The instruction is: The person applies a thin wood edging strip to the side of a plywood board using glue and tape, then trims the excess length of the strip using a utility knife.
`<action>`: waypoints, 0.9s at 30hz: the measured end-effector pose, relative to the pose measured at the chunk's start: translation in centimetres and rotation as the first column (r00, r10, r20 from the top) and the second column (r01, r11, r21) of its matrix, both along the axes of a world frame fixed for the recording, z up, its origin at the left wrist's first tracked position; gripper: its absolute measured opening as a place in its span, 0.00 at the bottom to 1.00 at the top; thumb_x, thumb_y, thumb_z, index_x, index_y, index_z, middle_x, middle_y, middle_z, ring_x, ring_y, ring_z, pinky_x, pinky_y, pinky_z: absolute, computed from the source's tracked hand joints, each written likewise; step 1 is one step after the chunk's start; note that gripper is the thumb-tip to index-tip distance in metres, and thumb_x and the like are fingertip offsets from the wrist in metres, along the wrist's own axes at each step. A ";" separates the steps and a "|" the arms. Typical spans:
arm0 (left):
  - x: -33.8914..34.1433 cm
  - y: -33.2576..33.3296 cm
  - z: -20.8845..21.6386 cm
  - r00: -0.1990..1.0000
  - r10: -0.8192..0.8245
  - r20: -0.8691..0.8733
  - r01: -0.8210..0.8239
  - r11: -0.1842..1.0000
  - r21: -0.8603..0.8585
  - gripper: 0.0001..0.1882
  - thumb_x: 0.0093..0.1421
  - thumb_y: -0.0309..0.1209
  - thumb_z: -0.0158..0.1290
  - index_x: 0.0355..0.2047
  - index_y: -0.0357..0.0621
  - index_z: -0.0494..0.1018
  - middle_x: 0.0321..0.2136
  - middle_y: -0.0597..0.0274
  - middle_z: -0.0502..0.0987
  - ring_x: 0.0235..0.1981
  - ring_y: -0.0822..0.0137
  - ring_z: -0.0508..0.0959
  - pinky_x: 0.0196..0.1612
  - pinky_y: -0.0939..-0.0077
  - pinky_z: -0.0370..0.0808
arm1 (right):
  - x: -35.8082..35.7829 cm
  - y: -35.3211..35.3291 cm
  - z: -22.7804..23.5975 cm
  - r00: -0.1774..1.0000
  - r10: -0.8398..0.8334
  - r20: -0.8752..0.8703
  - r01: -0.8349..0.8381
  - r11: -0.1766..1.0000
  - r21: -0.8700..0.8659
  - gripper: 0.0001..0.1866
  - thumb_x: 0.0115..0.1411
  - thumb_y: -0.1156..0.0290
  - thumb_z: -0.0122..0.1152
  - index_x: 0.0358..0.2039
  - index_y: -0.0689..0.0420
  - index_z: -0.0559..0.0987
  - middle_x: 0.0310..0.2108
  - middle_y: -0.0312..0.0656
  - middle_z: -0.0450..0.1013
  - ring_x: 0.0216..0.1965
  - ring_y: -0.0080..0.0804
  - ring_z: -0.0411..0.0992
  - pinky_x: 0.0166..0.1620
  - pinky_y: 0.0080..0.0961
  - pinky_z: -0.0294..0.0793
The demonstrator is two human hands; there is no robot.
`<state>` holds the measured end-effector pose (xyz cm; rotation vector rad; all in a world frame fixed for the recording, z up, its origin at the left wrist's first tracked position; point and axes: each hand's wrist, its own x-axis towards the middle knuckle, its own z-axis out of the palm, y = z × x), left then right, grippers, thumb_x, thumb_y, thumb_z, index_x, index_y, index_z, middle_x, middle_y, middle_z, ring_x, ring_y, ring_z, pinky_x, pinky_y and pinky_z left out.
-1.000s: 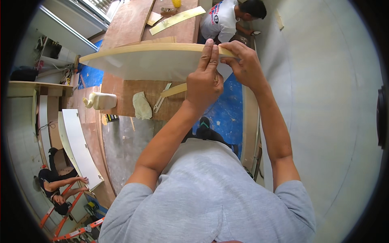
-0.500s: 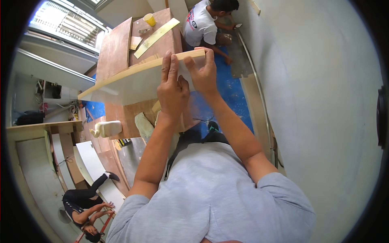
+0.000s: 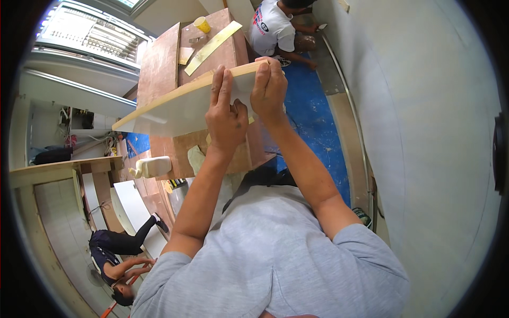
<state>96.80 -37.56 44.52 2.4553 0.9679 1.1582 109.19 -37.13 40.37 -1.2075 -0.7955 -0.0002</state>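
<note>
A long white panel (image 3: 180, 108) with a bare light-wood edge is on its side in front of me, that edge facing up. My left hand (image 3: 227, 114) touches it near the right end. The index and middle fingers lie stretched across the edge, while the other fingers are bent. At the right end corner, my right hand (image 3: 269, 90) grips the panel, its thumb on the near side and its fingers over the edge. The panel's lower part is partly hidden by my hands and forearms.
Behind the panel a brown plywood box (image 3: 159, 63) carries a yellow cup (image 3: 201, 24) and a pale strip (image 3: 214, 47). A plastic jug (image 3: 156, 166) sits left of my forearm. One person (image 3: 270, 32) crouches ahead; another (image 3: 119, 259) bends at lower left. A wall (image 3: 424, 132) runs along the right.
My right hand has turned and its thumb now lies closer to its fingers at the panel's end corner. The left hand keeps its pose. The view has shifted slightly.
</note>
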 end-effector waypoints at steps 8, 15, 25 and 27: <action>0.1 2.4 7.6 0.969 0.016 -0.245 -0.091 0.950 -0.299 0.16 0.63 0.30 0.62 0.50 0.39 0.83 0.55 0.47 0.80 0.37 0.60 0.85 0.38 0.68 0.79 | -0.1 -0.4 -0.8 0.999 0.038 -0.028 -0.039 0.998 -0.042 0.13 0.75 0.65 0.48 0.42 0.62 0.75 0.31 0.53 0.76 0.32 0.53 0.76 0.38 0.44 0.73; 2.1 2.9 2.9 0.966 0.079 -0.246 -0.077 0.997 0.018 0.21 0.64 0.30 0.57 0.58 0.51 0.78 0.59 0.50 0.77 0.34 0.49 0.86 0.39 0.59 0.82 | 0.6 0.9 -1.3 0.972 0.195 -0.131 -0.199 0.980 -0.019 0.20 0.75 0.55 0.52 0.46 0.62 0.75 0.36 0.50 0.78 0.36 0.45 0.77 0.43 0.39 0.75; -2.0 2.8 -0.2 0.885 0.328 -0.331 -0.286 0.943 0.171 0.38 0.59 0.22 0.52 0.67 0.76 0.70 0.71 0.59 0.66 0.33 0.52 0.87 0.35 0.61 0.86 | 1.3 0.7 0.4 0.934 0.266 -0.240 -0.298 0.948 -0.111 0.20 0.67 0.57 0.69 0.41 0.62 0.74 0.35 0.43 0.77 0.37 0.28 0.75 0.43 0.28 0.76; -4.3 3.9 -0.4 0.891 0.346 -0.295 -0.297 0.934 0.198 0.38 0.59 0.22 0.51 0.67 0.78 0.70 0.71 0.61 0.66 0.34 0.54 0.87 0.34 0.61 0.86 | 1.1 1.0 1.1 0.940 0.252 -0.229 -0.286 0.949 -0.129 0.20 0.67 0.58 0.69 0.41 0.64 0.74 0.35 0.44 0.77 0.37 0.28 0.75 0.43 0.28 0.76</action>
